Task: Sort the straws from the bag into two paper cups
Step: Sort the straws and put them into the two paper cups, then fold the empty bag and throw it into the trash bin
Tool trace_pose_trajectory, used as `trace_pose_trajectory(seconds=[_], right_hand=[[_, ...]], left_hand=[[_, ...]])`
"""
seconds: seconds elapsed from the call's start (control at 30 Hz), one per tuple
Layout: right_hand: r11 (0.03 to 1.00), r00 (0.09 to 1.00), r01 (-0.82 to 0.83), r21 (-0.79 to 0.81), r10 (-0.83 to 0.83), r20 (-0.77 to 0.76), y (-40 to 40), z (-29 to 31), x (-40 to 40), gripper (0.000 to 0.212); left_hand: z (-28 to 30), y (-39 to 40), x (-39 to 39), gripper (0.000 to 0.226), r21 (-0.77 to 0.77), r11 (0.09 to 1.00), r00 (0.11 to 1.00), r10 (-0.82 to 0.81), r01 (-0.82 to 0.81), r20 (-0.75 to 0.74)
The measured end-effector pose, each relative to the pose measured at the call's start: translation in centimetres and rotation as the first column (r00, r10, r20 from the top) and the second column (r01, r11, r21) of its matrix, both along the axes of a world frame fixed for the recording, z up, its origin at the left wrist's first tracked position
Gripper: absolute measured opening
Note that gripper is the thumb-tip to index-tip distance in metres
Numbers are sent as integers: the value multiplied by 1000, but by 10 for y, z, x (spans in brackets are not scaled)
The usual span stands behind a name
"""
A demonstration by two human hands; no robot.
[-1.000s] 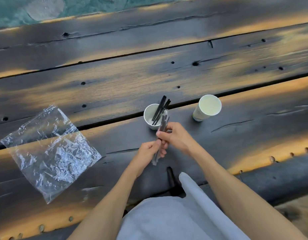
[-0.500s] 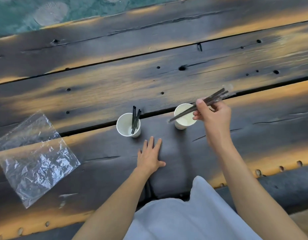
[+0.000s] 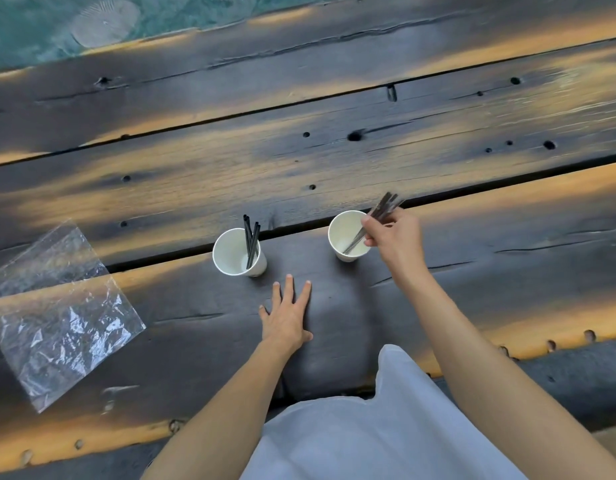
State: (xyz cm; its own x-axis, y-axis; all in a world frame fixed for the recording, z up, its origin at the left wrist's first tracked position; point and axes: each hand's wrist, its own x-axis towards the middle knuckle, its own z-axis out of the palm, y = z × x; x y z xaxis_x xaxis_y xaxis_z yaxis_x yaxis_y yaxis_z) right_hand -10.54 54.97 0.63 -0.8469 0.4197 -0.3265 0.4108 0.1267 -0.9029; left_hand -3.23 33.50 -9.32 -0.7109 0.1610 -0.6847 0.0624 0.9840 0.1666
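Now the right hand (image 3: 394, 242) has tipped its bundle of straws (image 3: 375, 220) from nearly level to steep, and their lower ends have gone from above the rim to inside the right cup (image 3: 348, 237), near its bottom; thumb and fingers still pinch the bundle mid-length. The left hand (image 3: 287, 317) stays flat on the planks (image 3: 334, 161), fingers spread, holding nothing. The left cup (image 3: 235, 252) already holds a few black straws (image 3: 252, 242), and the bag (image 3: 57, 306) lies well apart, seemingly empty, so letting go probably finishes the sort
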Motion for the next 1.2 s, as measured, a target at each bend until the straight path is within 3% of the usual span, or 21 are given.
trace_pose_trajectory(seconds=[0.17,0.3,0.47,0.53,0.6,0.63,0.7,0.8,0.93,1.1,1.2], right_hand=[[992,994,-70,106,62,85,-5,-7,1,10],[996,997,-68,60,66,36,-3,-4,3,7],[983,993,15,184,7,-116,-5,15,5,47],[963,974,15,269,46,-221,-18,24,7,43],[948,953,-55,313,144,-267,-40,29,9,23],[941,948,-136,310,215,-236,-52,30,11,13],[897,910,-386,214,409,-73,-81,26,16,15],[748,748,-660,66,646,156,-125,9,30,18],[718,692,-694,-41,682,237,-181,-17,43,12],[710,645,-690,-138,690,329,-244,-50,47,8],[695,610,-706,-136,694,383,-281,-63,45,9]], left_hand=[[-2,0,0,116,-9,1000,1000,-1,1,-4],[-4,-1,0,116,-10,1000,1000,-2,2,-6],[-5,-1,-1,112,3,1000,1000,-9,9,-12],[-7,-5,1,105,40,999,1000,15,-15,-22],[-7,-14,7,98,101,993,997,61,-57,-43],[-8,-20,12,95,135,987,994,90,-82,-60],[-9,-38,23,86,203,969,981,165,-142,-104],[-6,-78,39,76,258,944,962,243,-206,-122],[4,-151,54,69,277,878,878,446,-391,-174],[10,-268,61,71,186,671,631,740,-718,-235],[6,-326,66,72,100,661,617,737,-744,-276]])
